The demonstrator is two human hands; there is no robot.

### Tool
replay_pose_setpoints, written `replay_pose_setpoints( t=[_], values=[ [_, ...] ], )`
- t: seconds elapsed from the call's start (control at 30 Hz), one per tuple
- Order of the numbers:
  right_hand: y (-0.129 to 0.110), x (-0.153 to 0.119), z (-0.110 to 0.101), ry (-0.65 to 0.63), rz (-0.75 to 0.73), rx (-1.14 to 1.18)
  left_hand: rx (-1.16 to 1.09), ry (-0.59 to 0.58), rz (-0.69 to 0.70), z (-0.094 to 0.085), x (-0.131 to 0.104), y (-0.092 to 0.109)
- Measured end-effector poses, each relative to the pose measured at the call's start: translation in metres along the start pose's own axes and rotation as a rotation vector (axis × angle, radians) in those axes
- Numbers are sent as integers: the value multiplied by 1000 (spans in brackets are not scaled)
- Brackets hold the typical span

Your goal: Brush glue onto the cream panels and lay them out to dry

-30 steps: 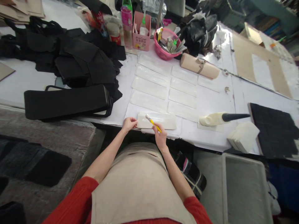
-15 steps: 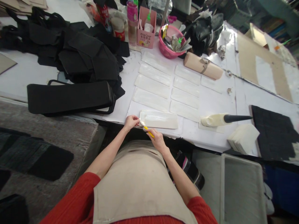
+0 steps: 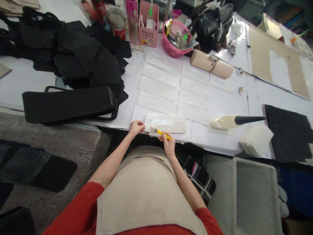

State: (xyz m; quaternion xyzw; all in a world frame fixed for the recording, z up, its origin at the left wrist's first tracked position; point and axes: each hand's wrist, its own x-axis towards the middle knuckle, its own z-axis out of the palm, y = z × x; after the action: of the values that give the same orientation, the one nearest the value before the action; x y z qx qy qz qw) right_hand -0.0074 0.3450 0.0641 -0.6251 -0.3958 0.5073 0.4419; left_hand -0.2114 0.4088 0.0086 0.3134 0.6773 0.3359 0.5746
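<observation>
A white rectangular piece (image 3: 171, 125), shiny on top, lies at the table's front edge. My right hand (image 3: 168, 141) is closed round the yellow handle of a brush (image 3: 159, 132), whose bristles rest over the piece's left part. At the piece's left end, my left hand (image 3: 137, 128) has thumb and forefinger pinched at its edge; whether they grip it is too small to tell. Several similar glossy white strips (image 3: 156, 88) lie in two columns behind.
Black pieces (image 3: 68, 102) are stacked at left. A pink bowl (image 3: 171, 49), a pink box (image 3: 148, 36) and a beige roll (image 3: 211, 63) stand behind. At right are a bottle with a black nozzle (image 3: 223, 122), white sheets (image 3: 256, 140) and a black stack (image 3: 288, 133).
My right hand and the brush have moved right, and the bristles have gone from the left end of the piece to further in. My left hand is almost unmoved.
</observation>
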Motion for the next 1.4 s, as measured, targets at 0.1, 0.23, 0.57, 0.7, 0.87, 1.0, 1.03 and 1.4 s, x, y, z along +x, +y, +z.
replay_pose_setpoints(
  t=[0.1,0.23,0.57,0.7,0.87,1.0,1.03,1.4],
  values=[
    [0,4,-36,171,0,-34,8,2,-3,0,0,0],
    [-9,0,-65,374,-70,-134,14,3,-2,0,0,0],
    [3,-6,4,-19,20,25,-7,7,-2,0,-2,3],
    [8,4,-48,250,28,-8,-7,13,-11,0,-2,4],
    [-4,8,-110,524,-71,-177,-14,9,-12,0,-2,3],
    [-13,6,-84,450,-104,-117,-23,16,-4,0,-3,4],
    [-15,6,-68,377,-104,-73,-26,17,-4,0,-4,4],
    [1,23,33,-27,-53,21,-35,23,-12,1,-6,8]
  ],
)
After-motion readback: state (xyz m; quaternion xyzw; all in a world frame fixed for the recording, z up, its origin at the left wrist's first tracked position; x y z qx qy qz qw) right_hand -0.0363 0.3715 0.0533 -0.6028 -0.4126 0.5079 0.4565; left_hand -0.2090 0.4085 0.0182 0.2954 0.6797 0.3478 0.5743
